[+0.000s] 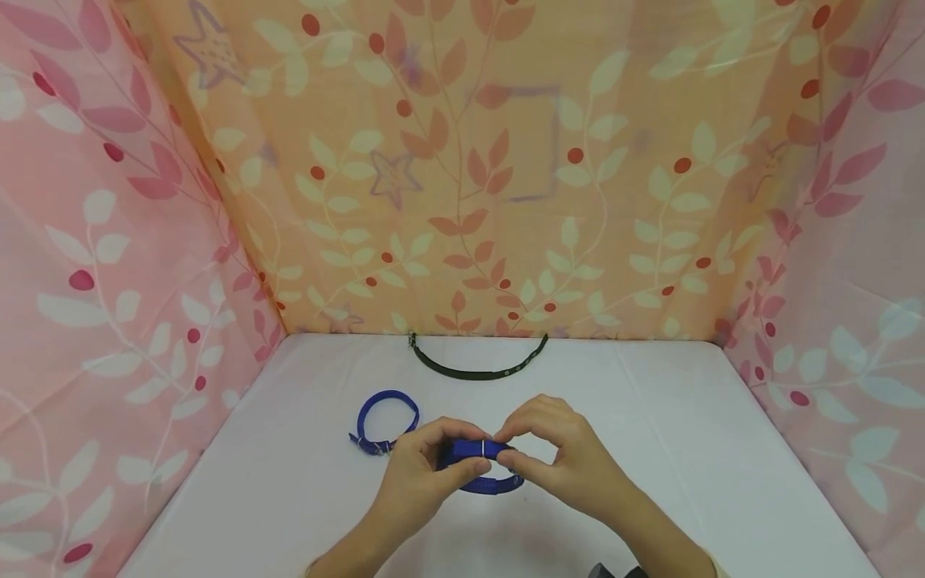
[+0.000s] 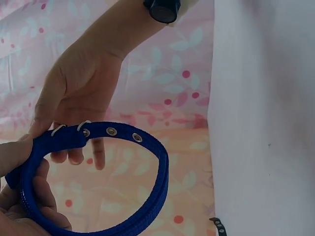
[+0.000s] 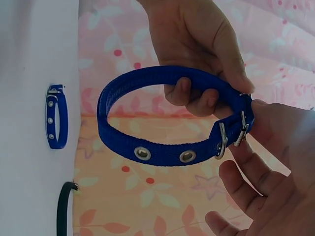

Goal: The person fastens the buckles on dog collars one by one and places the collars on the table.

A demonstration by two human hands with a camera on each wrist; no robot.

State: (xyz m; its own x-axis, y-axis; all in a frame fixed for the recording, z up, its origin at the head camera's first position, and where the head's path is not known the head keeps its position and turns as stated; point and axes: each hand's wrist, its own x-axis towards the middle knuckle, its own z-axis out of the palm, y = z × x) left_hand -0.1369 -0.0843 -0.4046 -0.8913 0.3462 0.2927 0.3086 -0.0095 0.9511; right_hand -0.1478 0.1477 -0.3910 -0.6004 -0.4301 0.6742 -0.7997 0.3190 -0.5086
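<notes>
My two hands hold a blue pet collar (image 1: 493,486) looped into a ring, lifted in front of me. My left hand (image 1: 419,466) grips it with the thumb on one side and curled fingers inside the loop. At the buckled part, my right hand (image 1: 571,449) pinches the strap between thumb and forefinger, its other fingers loosely bent. The right wrist view shows the silver buckle (image 3: 243,129) and D-ring (image 3: 223,141) side by side near the right fingers. Metal eyelets (image 2: 111,132) line the strap. The strap's tip is partly hidden by the fingers.
Another blue collar (image 1: 364,417), buckled into a ring, lies on the white table (image 1: 303,498) left of my hands. A dark green collar (image 1: 470,375) lies curved at the table's back edge. Patterned cloth walls (image 1: 462,241) enclose the back and both sides.
</notes>
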